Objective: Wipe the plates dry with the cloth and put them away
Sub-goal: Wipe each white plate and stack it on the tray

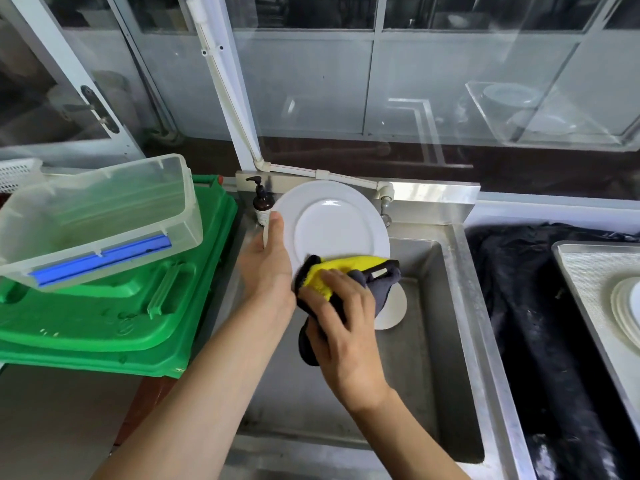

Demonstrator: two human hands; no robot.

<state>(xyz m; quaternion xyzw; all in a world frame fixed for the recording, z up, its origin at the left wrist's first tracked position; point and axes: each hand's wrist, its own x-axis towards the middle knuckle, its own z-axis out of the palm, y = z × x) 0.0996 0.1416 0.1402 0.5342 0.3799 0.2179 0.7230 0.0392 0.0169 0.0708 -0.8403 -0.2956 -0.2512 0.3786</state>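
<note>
Over the sink (pixel 433 341) a plate (pixel 332 223) is held, cloth (pixel 346 275) at its six o'clock, soap bottle (pixel 261 202) at ten, tub (pixel 100 216) on crates (pixel 104 323) at nine, stacked plates (pixel 627 310) at three.

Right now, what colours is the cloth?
Yellow on one face, dark grey on the other: cloth, head view.

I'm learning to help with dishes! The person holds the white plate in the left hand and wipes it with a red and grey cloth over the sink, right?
Nearly. The cloth is yellow and grey, not red and grey, as the head view shows. The rest holds: the left hand holds the white plate and the right hand wipes it over the sink.
</note>
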